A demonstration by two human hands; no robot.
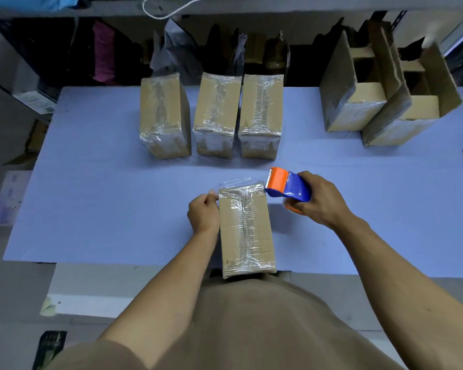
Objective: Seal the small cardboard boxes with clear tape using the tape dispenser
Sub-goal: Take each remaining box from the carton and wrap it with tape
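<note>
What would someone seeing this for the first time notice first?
Likely the bright orange and blue tape dispenser, gripped by the right hand at the far right corner of the near box, which the left hand steadies at the table's front edge. Behind it, three taped boxes stand in a row.

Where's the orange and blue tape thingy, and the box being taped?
orange and blue tape dispenser (288,186), head view, on its blue body.
small brown cardboard box near the person (245,231), head view, on its taped top.
</note>
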